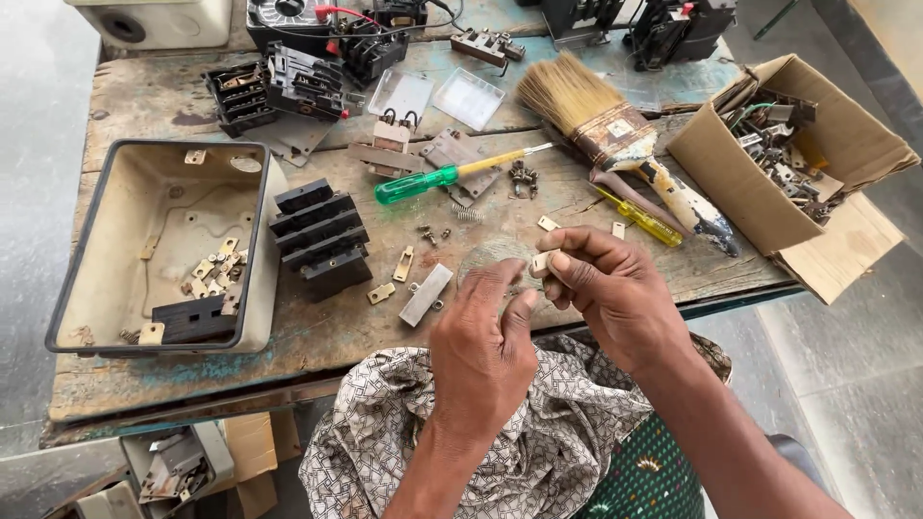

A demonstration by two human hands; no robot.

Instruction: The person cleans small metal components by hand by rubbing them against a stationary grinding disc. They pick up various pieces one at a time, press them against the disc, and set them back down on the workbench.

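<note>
Open brown cardboard box [827, 144] at table's right edge

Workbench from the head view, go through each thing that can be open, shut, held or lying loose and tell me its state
Left hand: grip pinched on a sandpaper piece.
Right hand: grip pinched on a small metal contact.
Cardboard box: open, flaps out, holds metal parts.
Plastic casing: open, lid off, holds loose small parts.
Green screwdriver: lying loose on the bench.
Paintbrush: lying flat, unheld.
Black terminal block: out of the casing, on the bench.
</note>
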